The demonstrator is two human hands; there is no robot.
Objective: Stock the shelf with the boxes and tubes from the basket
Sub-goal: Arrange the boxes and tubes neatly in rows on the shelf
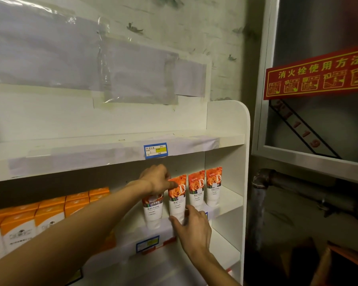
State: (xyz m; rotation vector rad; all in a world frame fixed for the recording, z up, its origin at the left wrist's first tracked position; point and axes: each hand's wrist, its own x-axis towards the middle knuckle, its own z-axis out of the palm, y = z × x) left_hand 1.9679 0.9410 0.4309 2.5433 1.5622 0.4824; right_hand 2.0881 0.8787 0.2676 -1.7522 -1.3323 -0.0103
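Several white tubes with orange rose tops stand upright in a row on the middle shelf of a white rack. My left hand pinches the top of the second tube from the left, and partly hides the top of the leftmost tube. My right hand holds the bottom of that same second tube, fingers wrapped at its cap. Two more tubes stand to the right, untouched. Orange and white boxes fill the shelf's left part. The basket is out of view.
The top shelf carries a blue price tag on its edge. Another tag sits on the middle shelf's edge. A fire hydrant cabinet with a red sign stands to the right, with a dark pipe below it.
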